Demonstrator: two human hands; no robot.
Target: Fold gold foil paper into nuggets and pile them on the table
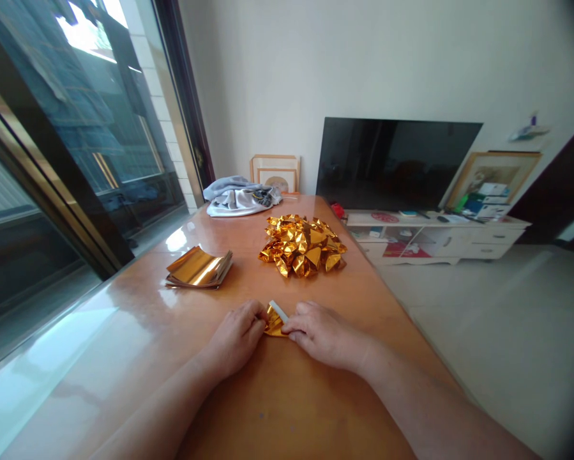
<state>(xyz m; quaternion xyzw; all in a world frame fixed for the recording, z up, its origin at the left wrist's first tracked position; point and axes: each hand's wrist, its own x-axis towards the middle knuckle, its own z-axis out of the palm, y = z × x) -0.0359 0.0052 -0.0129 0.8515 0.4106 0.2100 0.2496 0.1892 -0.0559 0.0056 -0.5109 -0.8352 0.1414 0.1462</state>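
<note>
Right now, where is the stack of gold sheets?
In the head view, the stack of gold sheets lies left of centre on the table, beyond the left hand, left of the folded gold pieces.

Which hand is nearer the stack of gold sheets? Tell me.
Left. The left hand is on the near side of the stack, rightward; the right hand is farther right, across the gold foil.

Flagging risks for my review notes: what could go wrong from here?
The gold sheet, pinched between the left hand and right hand, might tear or crease unevenly. The loose pile lies near the right edge of the table, so a knock could spill it. The uneven stack might slip if bumped.
</note>
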